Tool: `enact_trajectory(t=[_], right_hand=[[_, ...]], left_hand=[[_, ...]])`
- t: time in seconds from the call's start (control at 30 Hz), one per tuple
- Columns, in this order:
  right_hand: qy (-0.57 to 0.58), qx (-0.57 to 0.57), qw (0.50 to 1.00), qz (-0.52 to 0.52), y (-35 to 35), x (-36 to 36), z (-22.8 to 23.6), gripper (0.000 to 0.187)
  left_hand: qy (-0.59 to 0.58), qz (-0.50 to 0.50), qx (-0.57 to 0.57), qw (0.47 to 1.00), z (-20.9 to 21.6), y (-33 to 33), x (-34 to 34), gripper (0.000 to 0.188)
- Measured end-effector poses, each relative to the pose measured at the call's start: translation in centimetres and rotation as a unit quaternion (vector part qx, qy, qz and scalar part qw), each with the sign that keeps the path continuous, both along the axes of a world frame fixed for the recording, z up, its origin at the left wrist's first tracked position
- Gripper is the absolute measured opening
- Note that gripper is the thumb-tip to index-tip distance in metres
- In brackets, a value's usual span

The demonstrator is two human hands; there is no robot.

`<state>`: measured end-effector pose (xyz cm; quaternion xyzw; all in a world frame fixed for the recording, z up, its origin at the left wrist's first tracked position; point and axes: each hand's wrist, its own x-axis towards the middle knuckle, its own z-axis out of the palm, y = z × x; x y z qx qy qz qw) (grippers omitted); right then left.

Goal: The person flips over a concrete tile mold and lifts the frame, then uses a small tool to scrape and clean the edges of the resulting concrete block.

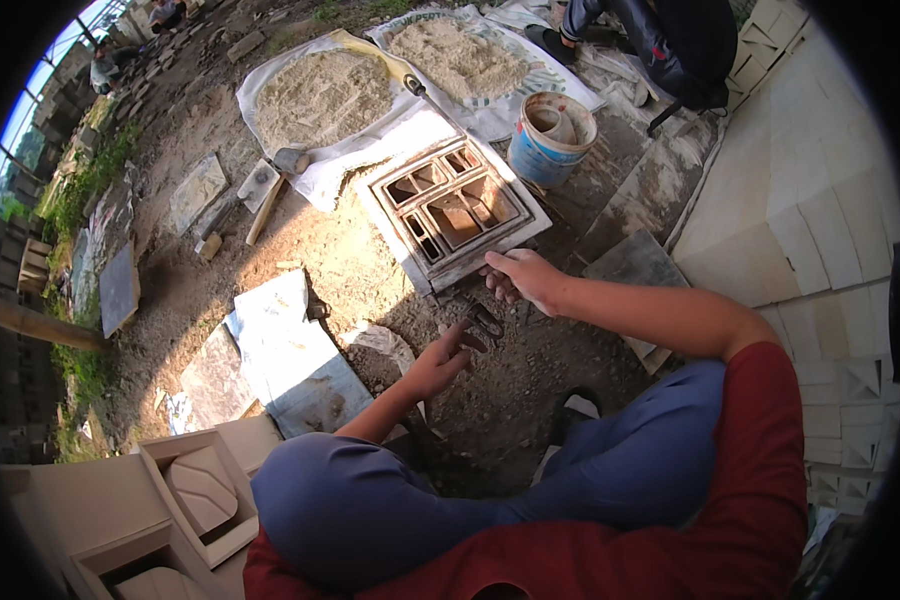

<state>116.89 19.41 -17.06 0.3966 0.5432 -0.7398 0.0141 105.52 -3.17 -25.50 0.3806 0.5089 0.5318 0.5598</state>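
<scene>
A square mould [457, 208] with several rectangular openings lies on the ground in front of me, its frame crusted pale. At its near edge my right hand [525, 280] is closed, thumb against the rim and grimy fingers curled beneath. My left hand [444, 362] is lower and to the left, just off the mould, over shaded soil. Its fingers reach forward, apart and darkened; whether a small dark piece is among them is hard to make out. A trowel-like tool with a dark handle [414, 86] lies at the mould's far side.
Sand heaps [325, 92] lie on white sacks beyond the mould, beside a bucket [552, 140]. A mallet [290, 162] and boards [200, 192] are at left. Stacked pale blocks [770, 230] rise at right; moulded pieces [205, 490] stand lower left. Another person's leg [582, 20] shows at top.
</scene>
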Motion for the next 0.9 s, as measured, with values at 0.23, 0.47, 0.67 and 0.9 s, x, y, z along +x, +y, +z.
enact_trajectory(t=[0.23,0.47,0.67,0.9], right_hand=[[-0.006,0.031,0.999,0.011,1.1,0.7,0.0,0.034],[0.051,-0.040,0.994,-0.088,0.8,0.9,-0.2,0.026],[0.071,-0.044,0.993,-0.088,0.3,0.3,-0.7,0.025],[0.076,-0.030,0.993,-0.087,0.4,0.3,-1.0,0.026]], left_hand=[[0.126,0.085,-0.067,0.986,-0.3,-2.1,-8.0,0.029],[-0.006,0.211,-0.103,0.972,4.6,2.4,-7.9,0.040],[0.012,0.230,-0.088,0.969,4.2,3.0,-7.4,0.034],[0.003,0.269,-0.039,0.962,5.3,3.7,-7.0,0.019]])
